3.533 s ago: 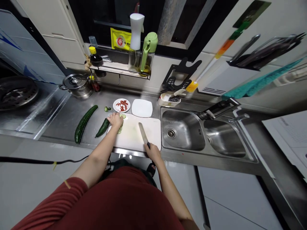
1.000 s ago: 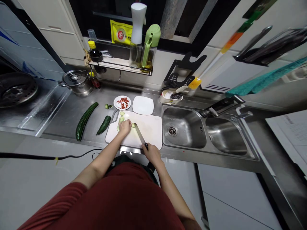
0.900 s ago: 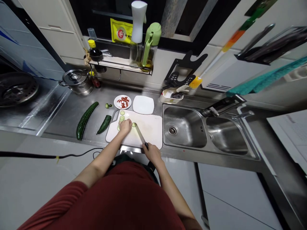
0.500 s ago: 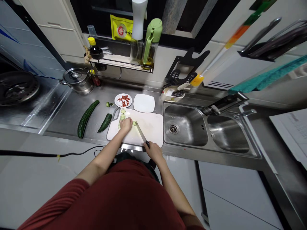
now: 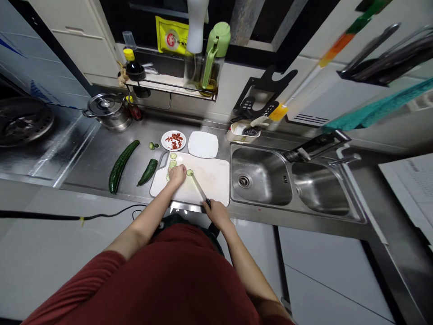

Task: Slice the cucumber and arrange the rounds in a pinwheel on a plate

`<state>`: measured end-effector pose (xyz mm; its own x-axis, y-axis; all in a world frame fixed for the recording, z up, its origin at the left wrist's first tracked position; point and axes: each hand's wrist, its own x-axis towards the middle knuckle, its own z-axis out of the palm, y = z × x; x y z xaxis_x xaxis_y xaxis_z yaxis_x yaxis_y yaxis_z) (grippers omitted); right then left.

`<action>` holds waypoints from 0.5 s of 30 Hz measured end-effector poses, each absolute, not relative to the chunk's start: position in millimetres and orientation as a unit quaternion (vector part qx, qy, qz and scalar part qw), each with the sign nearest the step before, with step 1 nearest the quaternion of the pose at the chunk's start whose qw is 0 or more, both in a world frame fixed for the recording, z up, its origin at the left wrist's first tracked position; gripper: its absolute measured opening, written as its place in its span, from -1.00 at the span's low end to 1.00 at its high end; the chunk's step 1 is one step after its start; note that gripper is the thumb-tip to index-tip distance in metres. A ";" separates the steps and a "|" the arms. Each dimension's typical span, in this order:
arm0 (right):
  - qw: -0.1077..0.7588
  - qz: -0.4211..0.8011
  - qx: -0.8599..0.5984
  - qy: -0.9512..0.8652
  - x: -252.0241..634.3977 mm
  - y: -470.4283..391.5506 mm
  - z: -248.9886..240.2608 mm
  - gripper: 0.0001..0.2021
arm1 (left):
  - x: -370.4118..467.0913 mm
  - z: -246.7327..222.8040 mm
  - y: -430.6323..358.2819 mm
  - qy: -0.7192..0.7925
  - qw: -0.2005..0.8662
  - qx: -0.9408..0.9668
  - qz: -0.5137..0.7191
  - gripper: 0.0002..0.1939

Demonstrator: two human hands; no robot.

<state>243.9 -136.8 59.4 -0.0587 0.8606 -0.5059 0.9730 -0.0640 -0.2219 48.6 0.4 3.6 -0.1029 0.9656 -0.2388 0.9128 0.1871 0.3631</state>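
Note:
My right hand [image 5: 216,213] grips the black handle of a kitchen knife [image 5: 200,188] over the white cutting board [image 5: 213,183]. The blade points up and left, its tip against a single cucumber slice [image 5: 190,173]. To the left of that slice my left hand [image 5: 177,174] rests on the board with its fingers curled; whatever is in them is hidden. Several cucumber slices [image 5: 172,163] lie just behind and beside this hand. A cut piece of cucumber [image 5: 148,172] is on the counter left of the board, with a whole cucumber [image 5: 123,166] farther left.
Behind the board stand a round plate of chopped red bits [image 5: 168,143] and a white square plate [image 5: 203,145]. Small cucumber ends [image 5: 151,146] lie nearby. A double sink [image 5: 260,178] is to the right. A steel pot [image 5: 110,115] sits at the back left, below a bottle shelf [image 5: 169,87].
The view has shifted very slightly. Both hands, the knife and the cucumber slices keep nearly the same places on the board.

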 end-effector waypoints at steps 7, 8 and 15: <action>0.123 -0.283 0.680 0.665 244.3 -140.5 58.4 -0.50 | 48.0 3.2 0.3 0.738 0.218 0.636 0.066 -0.79; 0.125 -0.284 0.679 0.665 244.1 -140.0 58.2 -0.50 | 47.9 3.5 0.3 0.738 0.218 0.636 0.065 -0.79; 0.127 -0.292 0.674 0.667 240.8 -131.2 58.7 -0.52 | 48.3 4.2 1.0 0.736 0.219 0.637 0.063 -0.80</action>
<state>240.8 -131.2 58.7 -0.0594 0.8242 -0.5631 0.9730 -0.0783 -0.2173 48.3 1.0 4.2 -0.0922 0.9659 -0.2421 0.9111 0.1799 0.3708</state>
